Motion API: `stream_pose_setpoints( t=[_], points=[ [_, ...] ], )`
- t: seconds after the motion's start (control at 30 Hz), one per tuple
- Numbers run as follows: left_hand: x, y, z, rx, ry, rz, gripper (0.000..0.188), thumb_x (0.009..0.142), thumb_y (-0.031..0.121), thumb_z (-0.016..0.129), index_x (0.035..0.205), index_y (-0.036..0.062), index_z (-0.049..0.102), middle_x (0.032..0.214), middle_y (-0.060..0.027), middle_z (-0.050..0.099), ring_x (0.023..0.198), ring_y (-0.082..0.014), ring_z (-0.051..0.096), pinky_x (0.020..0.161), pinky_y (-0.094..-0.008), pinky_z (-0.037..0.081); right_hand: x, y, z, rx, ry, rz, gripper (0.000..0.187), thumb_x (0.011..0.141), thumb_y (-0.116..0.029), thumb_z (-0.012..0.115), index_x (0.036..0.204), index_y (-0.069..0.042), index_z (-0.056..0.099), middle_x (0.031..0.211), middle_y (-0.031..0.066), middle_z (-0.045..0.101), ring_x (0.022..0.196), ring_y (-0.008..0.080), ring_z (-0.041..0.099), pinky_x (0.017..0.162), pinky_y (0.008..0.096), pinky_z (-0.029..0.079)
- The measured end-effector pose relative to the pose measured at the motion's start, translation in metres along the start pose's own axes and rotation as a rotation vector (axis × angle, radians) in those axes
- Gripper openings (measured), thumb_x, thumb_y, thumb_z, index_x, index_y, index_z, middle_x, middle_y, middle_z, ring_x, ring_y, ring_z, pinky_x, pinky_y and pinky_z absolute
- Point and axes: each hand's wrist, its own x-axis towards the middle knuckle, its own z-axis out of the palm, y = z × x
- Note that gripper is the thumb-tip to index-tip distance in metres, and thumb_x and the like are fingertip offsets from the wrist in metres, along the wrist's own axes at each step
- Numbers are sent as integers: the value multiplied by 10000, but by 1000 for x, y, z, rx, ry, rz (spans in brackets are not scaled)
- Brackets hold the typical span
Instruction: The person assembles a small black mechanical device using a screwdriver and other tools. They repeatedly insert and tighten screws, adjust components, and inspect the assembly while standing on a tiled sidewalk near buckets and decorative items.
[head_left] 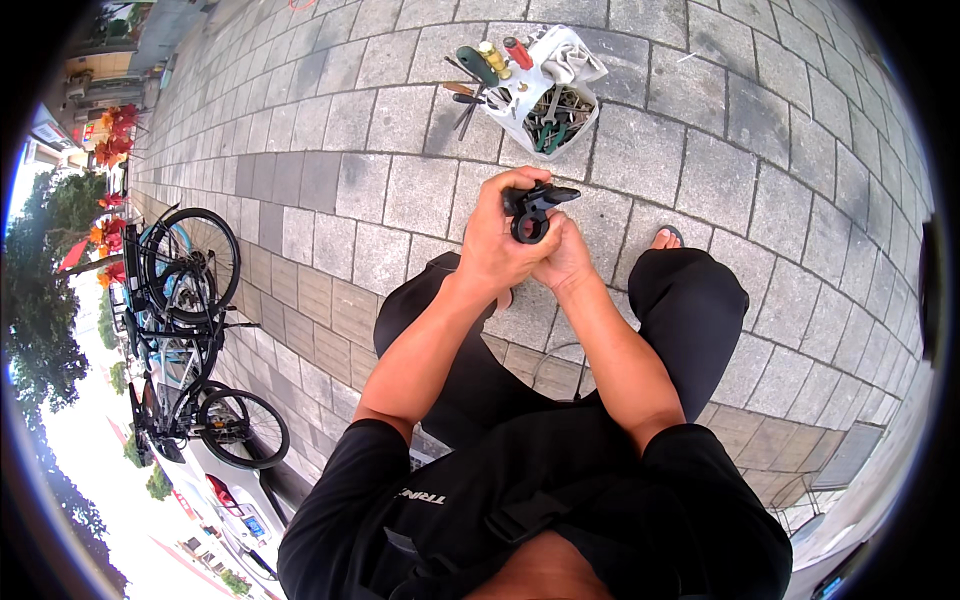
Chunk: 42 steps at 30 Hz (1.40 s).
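Both of my hands are together in front of me, above the paving and between my bent knees. They hold a small black bicycle shifter (540, 204) that has a round, hollow clamp ring and a stubby lever pointing right. My left hand (485, 235) wraps round it from the left, with the fingertips curled over its top. Below and to the right, my right hand (566, 258) is closed against the clamp ring; some of its fingers are hidden behind the part and the other hand.
Beyond my hands stands a white plastic tool caddy (512, 124) with a green-handled tool (477, 65), a red-handled screwdriver (517, 53), green-handled pliers (547, 137) and white cloth (570, 60). Parked bicycles (190, 335) and a white car (225, 505) are at left. Grey paving (710, 190) surrounds me.
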Motion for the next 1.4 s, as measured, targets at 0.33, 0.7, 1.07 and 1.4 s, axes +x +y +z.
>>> stream_pose_setpoints(
  t=[0.33, 0.7, 1.07, 1.4],
  points=[
    [0, -1, -2, 37, -46, 51, 631, 784, -73, 802, 1258, 20, 396, 1276, -202, 615, 1118, -238, 654, 988, -381, 556, -1, 1, -3, -47, -25, 1, 314, 1005, -219, 478, 1214, -24, 607, 1125, 85, 694, 981, 184, 707, 867, 344, 610],
    [3, 17, 2, 127, -2, -55, 551, 806, 37, 829, 1216, 17, 461, 1234, -149, 672, 1051, -204, 676, 933, -339, 558, 1, 4, -24, 32, 14, 21, 323, 1020, -290, 489, 1150, -37, 643, 1056, 90, 720, 944, 210, 716, 867, 367, 611],
    [1, 10, -3, 91, 16, -138, 589, 802, 110, 858, 1237, 12, 473, 1251, -132, 663, 1119, -238, 677, 974, -342, 549, 3, 7, -19, -66, 3, 54, 305, 1078, -299, 503, 1145, -42, 652, 1071, 57, 713, 948, 172, 703, 841, 345, 609],
    [1, 9, -2, 244, -18, -133, 579, 795, 166, 865, 1236, 29, 515, 1245, -119, 676, 1083, -267, 700, 933, -360, 566, 0, 9, -10, -128, 78, 51, 257, 1075, -296, 507, 1159, -94, 642, 1079, 38, 700, 958, 162, 690, 853, 343, 595]
  ],
)
